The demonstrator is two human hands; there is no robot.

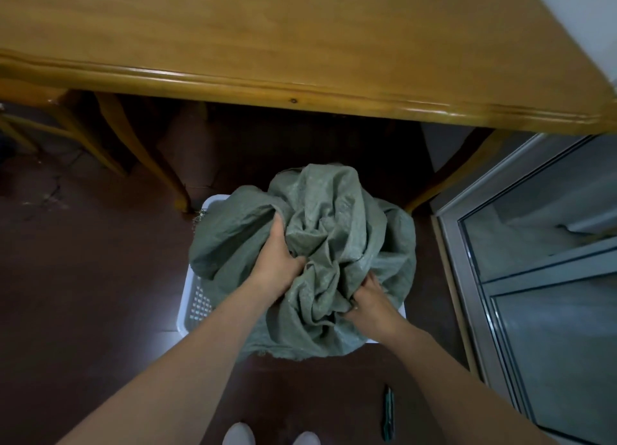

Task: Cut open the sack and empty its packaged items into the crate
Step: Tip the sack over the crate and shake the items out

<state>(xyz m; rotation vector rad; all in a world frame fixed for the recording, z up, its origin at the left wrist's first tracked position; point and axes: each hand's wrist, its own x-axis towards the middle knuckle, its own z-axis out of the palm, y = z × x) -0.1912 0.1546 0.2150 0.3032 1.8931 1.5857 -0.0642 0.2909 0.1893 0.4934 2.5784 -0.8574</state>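
A crumpled grey-green woven sack (327, 224) lies bunched over a white perforated crate (193, 307) on the dark floor, covering most of it. My left hand (278, 254) grips a fold of the sack near its middle, fingers curled into the cloth. My right hand (370, 297) grips another fold at the sack's lower right. The packaged items are hidden under the sack. A green utility knife (388, 414) lies on the floor to the right of my feet, apart from both hands.
A wooden table (300, 43) overhangs just beyond the crate, its legs (153, 164) standing left and right of it. A glass door with a metal frame (534, 277) stands at the right. My white shoes (267, 436) show at the bottom edge.
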